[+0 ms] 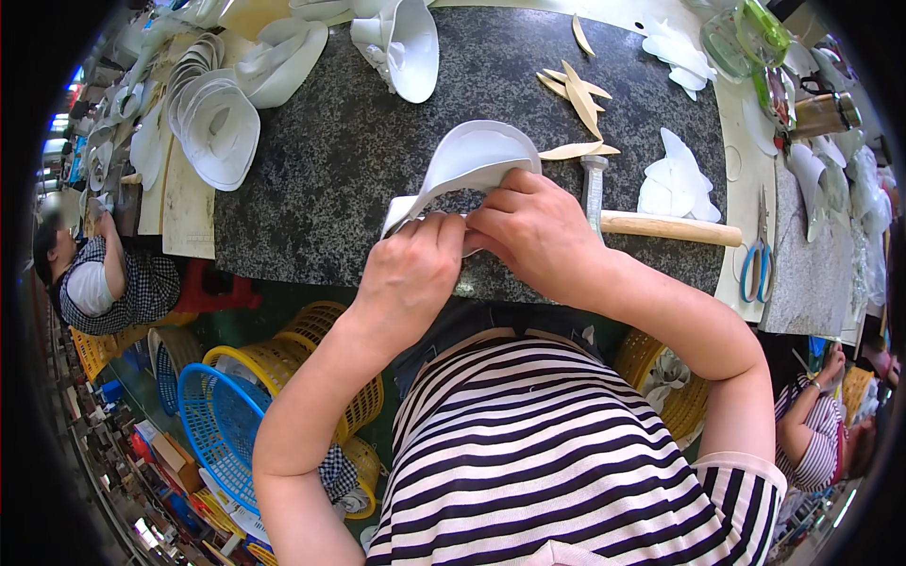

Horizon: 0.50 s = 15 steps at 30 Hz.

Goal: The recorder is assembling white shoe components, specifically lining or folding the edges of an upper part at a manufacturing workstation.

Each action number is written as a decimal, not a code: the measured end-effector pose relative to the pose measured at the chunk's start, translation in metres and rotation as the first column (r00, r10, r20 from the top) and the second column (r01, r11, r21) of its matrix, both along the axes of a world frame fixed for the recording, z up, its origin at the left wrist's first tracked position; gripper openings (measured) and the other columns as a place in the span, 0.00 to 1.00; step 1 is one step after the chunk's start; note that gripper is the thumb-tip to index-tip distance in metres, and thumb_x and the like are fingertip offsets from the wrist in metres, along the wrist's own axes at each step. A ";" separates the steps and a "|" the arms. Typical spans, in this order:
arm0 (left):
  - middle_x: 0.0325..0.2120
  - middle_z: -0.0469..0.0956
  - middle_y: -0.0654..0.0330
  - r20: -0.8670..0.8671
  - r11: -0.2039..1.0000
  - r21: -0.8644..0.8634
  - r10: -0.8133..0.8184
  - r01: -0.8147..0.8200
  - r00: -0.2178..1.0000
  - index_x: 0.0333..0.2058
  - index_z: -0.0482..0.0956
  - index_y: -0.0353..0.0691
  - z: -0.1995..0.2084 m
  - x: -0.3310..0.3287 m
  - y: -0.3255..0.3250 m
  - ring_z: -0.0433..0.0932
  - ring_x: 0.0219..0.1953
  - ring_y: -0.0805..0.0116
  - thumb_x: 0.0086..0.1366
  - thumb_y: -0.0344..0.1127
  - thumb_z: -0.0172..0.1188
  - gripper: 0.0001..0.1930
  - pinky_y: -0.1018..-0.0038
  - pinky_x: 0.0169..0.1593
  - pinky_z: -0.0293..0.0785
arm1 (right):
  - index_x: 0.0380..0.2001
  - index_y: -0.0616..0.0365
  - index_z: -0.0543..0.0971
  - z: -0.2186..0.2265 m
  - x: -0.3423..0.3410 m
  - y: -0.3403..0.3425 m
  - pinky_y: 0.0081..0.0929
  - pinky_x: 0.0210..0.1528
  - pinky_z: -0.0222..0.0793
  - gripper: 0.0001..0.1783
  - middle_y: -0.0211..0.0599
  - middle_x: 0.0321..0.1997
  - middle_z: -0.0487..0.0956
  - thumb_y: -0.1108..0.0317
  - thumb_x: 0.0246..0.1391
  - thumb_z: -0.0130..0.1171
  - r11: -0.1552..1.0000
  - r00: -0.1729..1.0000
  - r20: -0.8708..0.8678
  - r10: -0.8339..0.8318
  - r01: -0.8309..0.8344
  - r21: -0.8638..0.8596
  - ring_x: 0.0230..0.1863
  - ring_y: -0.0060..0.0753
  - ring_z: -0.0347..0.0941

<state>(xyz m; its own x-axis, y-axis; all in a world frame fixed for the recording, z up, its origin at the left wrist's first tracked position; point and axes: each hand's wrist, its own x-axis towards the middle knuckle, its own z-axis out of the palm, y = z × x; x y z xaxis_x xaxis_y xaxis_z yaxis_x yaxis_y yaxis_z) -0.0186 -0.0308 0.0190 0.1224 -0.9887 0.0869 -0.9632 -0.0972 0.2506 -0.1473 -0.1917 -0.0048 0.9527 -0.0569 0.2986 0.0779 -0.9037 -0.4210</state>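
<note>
Both hands hold a white curved shoe upper (pixel 481 143) above the front of the dark speckled work board (pixel 311 189). My left hand (pixel 415 269) is closed, its fingers pinching the lower edge of the upper. My right hand (pixel 533 226) is closed on the right side, with its fingertips close to those of the left. The rounded end of the upper points away from me; the fingers hide part of the near edge. Just right of my right hand lies a hammer (pixel 670 227) with a metal head and a wooden handle.
Nested white uppers (pixel 219 132) sit at the left, another upper (pixel 411 52) behind. Curved cream strips (pixel 579 102) and white cut pieces (pixel 675 184) lie at the right, near blue-handled scissors (pixel 758 269). Blue (pixel 212 424) and yellow baskets (pixel 316 325) stand below. Other people sit on both sides.
</note>
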 end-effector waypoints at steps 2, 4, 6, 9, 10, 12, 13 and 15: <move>0.35 0.79 0.49 -0.096 0.999 -0.040 -0.011 0.007 0.995 0.43 0.75 0.35 0.002 0.006 0.003 0.82 0.37 0.48 0.63 0.23 0.59 0.10 0.57 0.41 0.79 | 0.29 0.54 0.82 -0.003 0.002 0.001 0.32 0.51 0.71 0.05 0.31 0.34 0.80 0.68 0.45 0.64 0.998 0.999 0.038 0.002 0.001 -0.070 0.44 0.37 0.74; 0.37 0.79 0.46 -0.211 0.997 0.059 0.065 -0.054 0.975 0.46 0.75 0.32 0.011 0.007 0.007 0.81 0.39 0.43 0.63 0.22 0.59 0.12 0.55 0.44 0.79 | 0.28 0.54 0.82 0.000 0.002 0.005 0.31 0.50 0.71 0.05 0.31 0.34 0.80 0.68 0.45 0.63 0.993 0.999 0.044 0.014 -0.009 -0.119 0.43 0.36 0.75; 0.38 0.78 0.45 -0.226 0.997 0.043 0.078 -0.070 0.971 0.46 0.75 0.30 0.012 0.008 0.009 0.80 0.40 0.42 0.63 0.21 0.59 0.12 0.55 0.44 0.78 | 0.28 0.54 0.81 -0.001 0.002 0.009 0.31 0.48 0.71 0.06 0.31 0.34 0.79 0.68 0.44 0.63 0.991 0.998 0.054 0.018 -0.011 -0.135 0.43 0.36 0.74; 0.40 0.79 0.44 -0.189 0.998 0.040 0.051 -0.044 0.981 0.45 0.76 0.29 0.010 0.010 0.008 0.81 0.41 0.42 0.63 0.20 0.59 0.11 0.55 0.45 0.79 | 0.28 0.54 0.78 -0.004 0.001 0.011 0.33 0.47 0.71 0.07 0.31 0.33 0.77 0.67 0.44 0.65 0.991 0.998 0.067 0.007 0.002 -0.130 0.43 0.36 0.72; 0.41 0.79 0.44 -0.189 0.999 0.042 0.041 -0.034 0.981 0.45 0.76 0.29 0.009 0.011 0.009 0.81 0.42 0.42 0.63 0.20 0.59 0.11 0.55 0.46 0.79 | 0.28 0.54 0.78 -0.004 0.000 0.011 0.32 0.47 0.70 0.07 0.31 0.33 0.77 0.67 0.44 0.65 0.991 0.998 0.066 0.005 0.004 -0.132 0.43 0.36 0.72; 0.42 0.79 0.44 -0.189 0.999 0.045 0.022 -0.014 0.982 0.45 0.77 0.29 0.008 0.013 0.011 0.81 0.42 0.41 0.63 0.20 0.59 0.11 0.55 0.46 0.79 | 0.28 0.54 0.78 -0.004 -0.001 0.012 0.32 0.47 0.70 0.07 0.31 0.34 0.77 0.67 0.45 0.64 0.990 0.999 0.053 -0.002 0.009 -0.141 0.43 0.35 0.72; 0.42 0.79 0.44 -0.189 0.999 0.048 0.015 -0.006 0.982 0.45 0.77 0.28 0.009 0.014 0.011 0.81 0.43 0.41 0.64 0.20 0.58 0.11 0.55 0.47 0.79 | 0.29 0.54 0.79 -0.002 -0.001 0.013 0.32 0.47 0.70 0.07 0.30 0.34 0.77 0.67 0.45 0.63 0.989 0.999 0.040 -0.004 0.010 -0.148 0.43 0.35 0.72; 0.41 0.79 0.44 -0.190 0.999 0.052 -0.001 0.011 0.982 0.46 0.77 0.28 0.011 0.016 0.011 0.80 0.43 0.41 0.64 0.20 0.58 0.12 0.56 0.48 0.79 | 0.30 0.55 0.80 -0.001 -0.001 0.017 0.32 0.48 0.70 0.07 0.30 0.34 0.77 0.67 0.46 0.62 0.987 0.997 0.075 -0.001 0.013 -0.162 0.44 0.35 0.72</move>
